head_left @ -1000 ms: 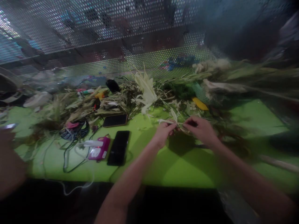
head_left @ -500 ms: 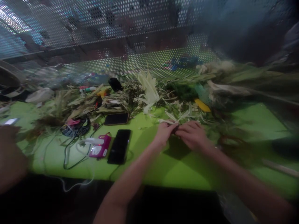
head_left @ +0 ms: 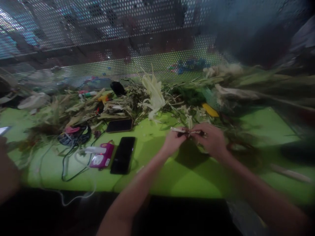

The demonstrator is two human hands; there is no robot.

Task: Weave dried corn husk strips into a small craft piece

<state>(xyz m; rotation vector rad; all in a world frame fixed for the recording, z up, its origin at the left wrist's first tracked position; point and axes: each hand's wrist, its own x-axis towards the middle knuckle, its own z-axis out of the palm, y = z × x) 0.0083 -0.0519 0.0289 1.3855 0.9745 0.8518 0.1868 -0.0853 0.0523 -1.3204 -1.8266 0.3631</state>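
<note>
My left hand [head_left: 173, 141] and my right hand [head_left: 212, 139] are close together over the green tabletop [head_left: 157, 178]. Both are closed, pinching a small bundle of pale husk strips [head_left: 189, 122] between the fingertips. A dark middle part shows between my fingers, but its detail is blurred. One strip points away from me, and another lies across the left fingers. Beyond my hands stands a pale, frayed corn husk [head_left: 153, 95] amid scattered dry leaves. A yellow object [head_left: 210, 110] lies just behind my right hand.
Left of my arms lie a black phone [head_left: 123, 155], a second phone [head_left: 119, 126] and a pink power strip [head_left: 101, 156] with cables. Leaves and husks [head_left: 81, 108] line the metal mesh [head_left: 137, 62]. At far left, another person's hand [head_left: 8, 167] is near a lit phone [head_left: 4, 130].
My hands have moved slightly apart, showing more of the husk bundle; one strip now points straight away from me. The view has shifted a little to the right.
</note>
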